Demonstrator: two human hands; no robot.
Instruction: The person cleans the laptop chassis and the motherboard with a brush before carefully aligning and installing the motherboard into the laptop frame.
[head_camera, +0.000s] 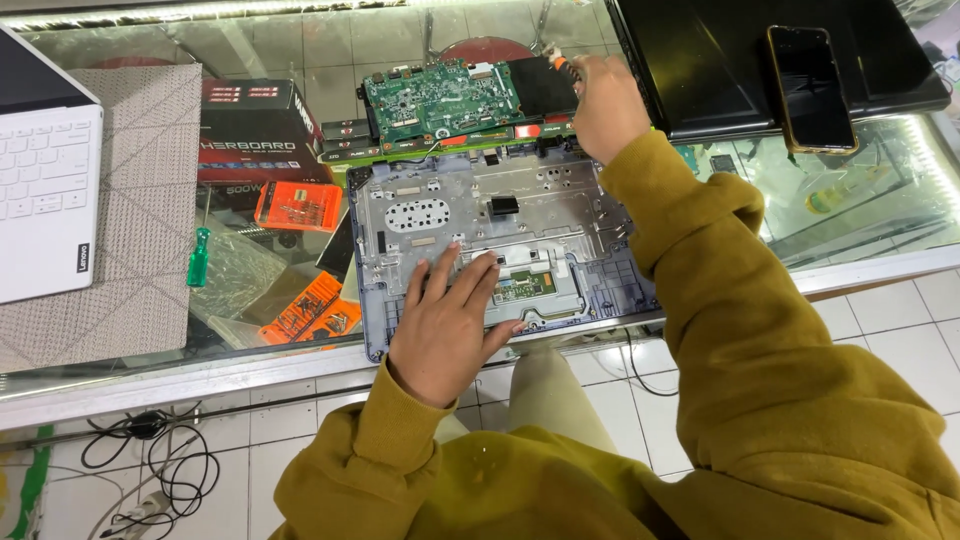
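black-red box (255, 125), dark phone screen (810, 85)

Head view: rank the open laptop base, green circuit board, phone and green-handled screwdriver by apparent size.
1. Open laptop base
2. Green circuit board
3. Phone
4. Green-handled screwdriver
The board and phone lie farther from the camera, but the gaps look clear.

Both arms reached forward, one hand flat, the other closed

The left hand (447, 322) lay palm down with its fingers (452, 280) spread and extended forward, the wrist straight and the forearm coming up from the lower centre in a mustard-yellow sleeve. The right arm stretched farther out (its sleeve bunched in folds near the wrist), bent at the elbow and angled up to the left. The right hand (607, 105) was curled closed, knuckles up, fingertips pinched together at its far side.
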